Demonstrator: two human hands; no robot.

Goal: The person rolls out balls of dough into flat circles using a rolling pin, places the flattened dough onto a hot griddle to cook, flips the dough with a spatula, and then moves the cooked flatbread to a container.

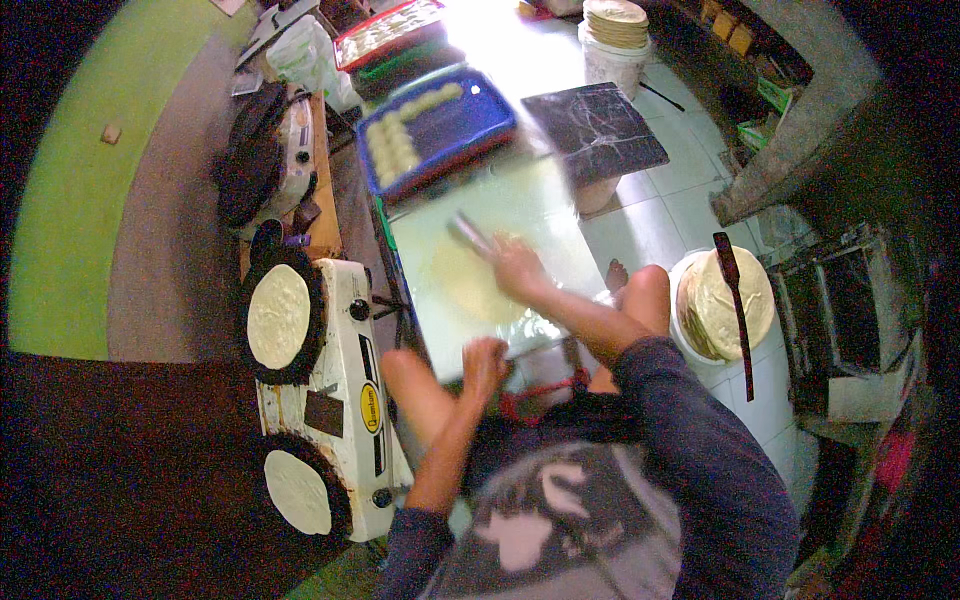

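Note:
My right hand (519, 268) is closed around a short greyish rod-like tool (471, 231), blurred by motion. Hand and tool are above a thin round sheet of dough (465, 281) spread on a pale glossy work board (420, 232). My left hand (486, 361) is at the board's near edge, by my knee; its fingers are blurred, so whether they hold anything is unclear. Beyond the board, a blue tray (491, 139) carries rows of dough balls (391, 146).
To the left, a white two-burner Quantum stove (352, 450) has flat rounds (279, 316) on its dark pans. At right, a dark spatula (735, 300) lies across stacked flatbreads (709, 322). Farther off are a dark square slab (600, 131), a white bucket (611, 64) and a red tray (341, 56).

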